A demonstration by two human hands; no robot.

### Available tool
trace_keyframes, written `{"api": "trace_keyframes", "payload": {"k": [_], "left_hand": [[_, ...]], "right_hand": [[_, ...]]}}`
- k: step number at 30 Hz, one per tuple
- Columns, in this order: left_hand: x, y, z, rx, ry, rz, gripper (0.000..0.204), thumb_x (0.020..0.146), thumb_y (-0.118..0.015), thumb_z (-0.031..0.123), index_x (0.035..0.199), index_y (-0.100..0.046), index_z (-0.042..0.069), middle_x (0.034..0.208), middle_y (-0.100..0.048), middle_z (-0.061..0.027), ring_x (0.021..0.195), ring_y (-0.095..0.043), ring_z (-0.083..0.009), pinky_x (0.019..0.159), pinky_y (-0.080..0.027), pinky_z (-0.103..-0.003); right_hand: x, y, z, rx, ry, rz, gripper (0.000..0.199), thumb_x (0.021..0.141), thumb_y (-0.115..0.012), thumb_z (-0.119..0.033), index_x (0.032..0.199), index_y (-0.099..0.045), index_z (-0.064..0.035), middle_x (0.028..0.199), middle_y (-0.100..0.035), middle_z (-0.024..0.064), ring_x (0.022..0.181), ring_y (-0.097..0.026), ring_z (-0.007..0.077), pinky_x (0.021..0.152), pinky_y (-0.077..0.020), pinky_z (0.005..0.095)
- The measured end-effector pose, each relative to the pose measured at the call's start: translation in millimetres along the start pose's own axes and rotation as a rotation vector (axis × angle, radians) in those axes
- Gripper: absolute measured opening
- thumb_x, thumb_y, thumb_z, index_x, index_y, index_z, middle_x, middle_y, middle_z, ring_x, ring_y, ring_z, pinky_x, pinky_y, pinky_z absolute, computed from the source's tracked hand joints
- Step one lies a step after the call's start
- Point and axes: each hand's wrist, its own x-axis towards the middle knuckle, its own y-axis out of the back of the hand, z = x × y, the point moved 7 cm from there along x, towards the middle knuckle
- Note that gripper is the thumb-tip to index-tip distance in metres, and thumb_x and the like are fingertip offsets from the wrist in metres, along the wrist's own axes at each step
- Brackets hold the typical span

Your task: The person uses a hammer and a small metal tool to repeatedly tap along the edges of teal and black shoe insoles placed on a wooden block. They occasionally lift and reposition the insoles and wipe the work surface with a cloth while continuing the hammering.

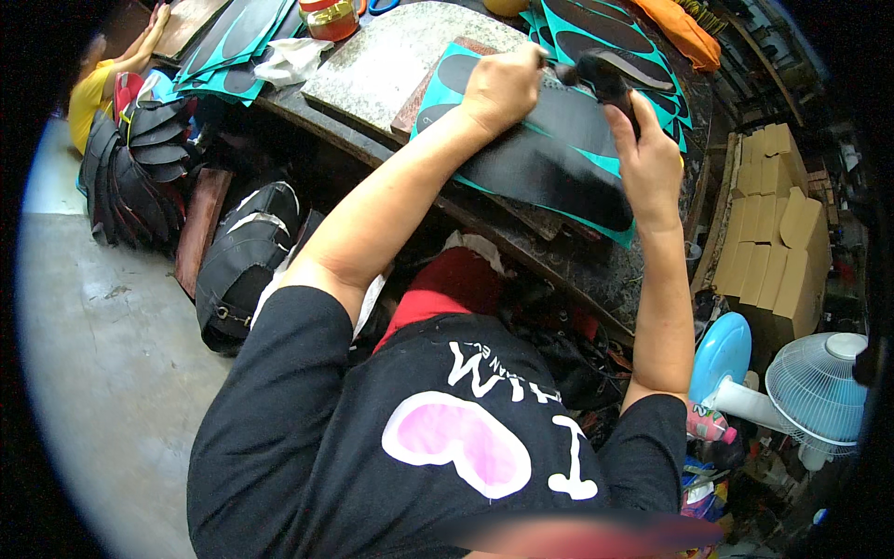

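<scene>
My left hand [507, 90] is closed in a fist above a teal sheet with black shoe-sole-like shapes [545, 184]; a small dark end shows beside its fingers, too unclear to name. My right hand [647, 160] grips the handle of a dark tool [603, 76] over the sheet's right part. The tool's head is smeared by motion, so its kind cannot be made out. Beneath the sheet, a brown board [414, 110] shows at the left, next to a speckled pale slab [377, 70].
More teal-and-black sheets [233, 47] lie at the far left, by a red-lidded jar [328, 17] and a crumpled white bag [291, 61]. Black bags [247, 270] stand below the table. On the right are brown cartons [768, 238] and a blue fan [819, 391]. Another person [93, 93] sits far left.
</scene>
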Motion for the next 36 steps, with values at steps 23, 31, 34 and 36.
{"api": "trace_keyframes", "payload": {"k": [23,31,34,36], "left_hand": [[-10,0,-67,-0.718,0.592,0.271,0.013,0.085,-0.068,0.013,0.090,-0.065,0.002,0.079,-0.070,-0.0119,0.067,-0.070,-0.0172,0.063,-0.056,-0.030],[-7,-5,-48,-0.442,0.494,-0.007,0.018,0.082,-0.071,0.019,0.088,-0.065,0.003,0.081,-0.070,-0.0145,0.075,-0.070,-0.0269,0.072,-0.054,-0.036],[-2,3,-35,-0.270,0.338,0.002,0.019,0.082,-0.071,0.020,0.090,-0.065,0.004,0.081,-0.069,-0.0161,0.075,-0.069,-0.0311,0.072,-0.054,-0.037],[-1,7,-20,-0.167,0.176,0.045,0.019,0.082,-0.071,0.020,0.091,-0.063,0.005,0.079,-0.068,-0.0167,0.074,-0.068,-0.0332,0.070,-0.054,-0.039]], "right_hand": [[-21,5,45,0.039,-0.142,-0.013,0.041,0.092,-0.059,-0.048,0.119,-0.064,-0.0185,0.091,-0.071,0.0137,0.086,-0.069,0.0316,0.073,-0.0526,0.0399],[-11,49,2,0.356,0.068,0.115,0.036,0.094,-0.065,-0.030,0.122,-0.064,-0.0066,0.084,-0.069,0.0057,0.071,-0.064,0.0104,0.063,-0.0491,0.0248],[-15,77,-28,0.548,0.259,0.240,0.034,0.095,-0.065,-0.023,0.121,-0.063,-0.0020,0.073,-0.061,-0.0012,0.057,-0.052,0.0025,0.049,-0.0403,0.0175],[-13,74,-35,0.592,0.278,0.271,0.036,0.093,-0.066,-0.024,0.122,-0.062,-0.0037,0.077,-0.067,0.0050,0.063,-0.061,0.0084,0.052,-0.0461,0.0226]]}}
